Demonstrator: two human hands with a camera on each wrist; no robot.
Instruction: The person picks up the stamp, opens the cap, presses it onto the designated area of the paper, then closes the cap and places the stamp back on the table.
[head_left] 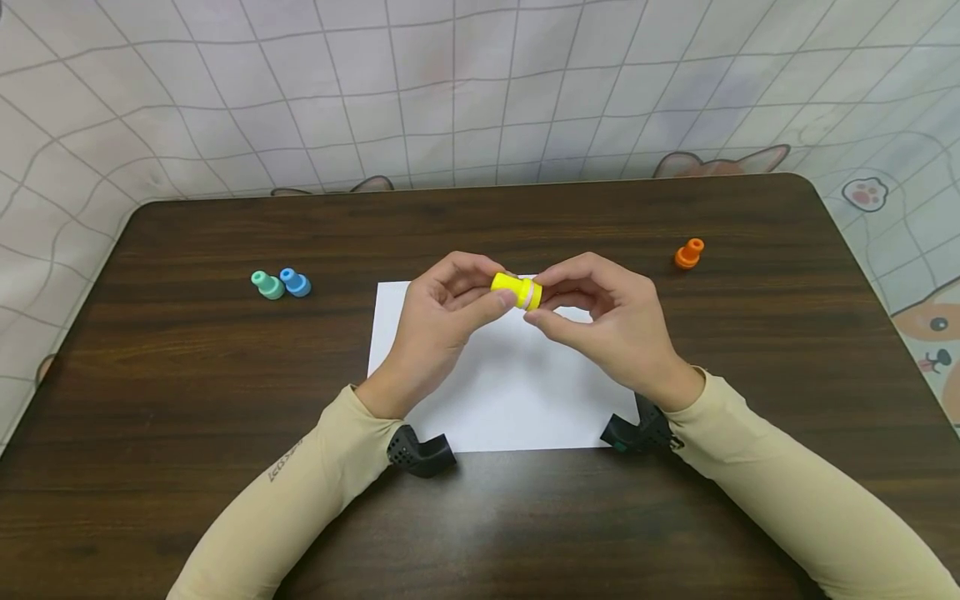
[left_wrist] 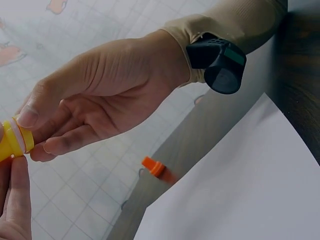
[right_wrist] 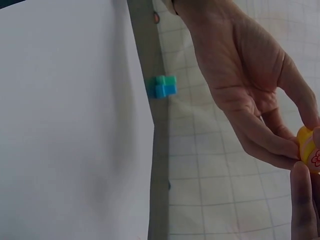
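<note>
The piece between my fingers is a yellow stamp (head_left: 517,291) with a white band and a red flower print. My sleeves (head_left: 300,492) are beige. The counter (head_left: 187,375) is dark brown wood grain, the paper (head_left: 510,392) white. Other stamps: 1 green (head_left: 267,284), 1 blue (head_left: 296,282), 1 orange (head_left: 688,253).

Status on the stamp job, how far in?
Early. Done: nothing visible; the white paper shows no marks. In hand: the left hand and right hand pinch the yellow stamp above the sheet. Left: the green stamp and blue stamp at left, the orange stamp at right, all untouched.
</note>
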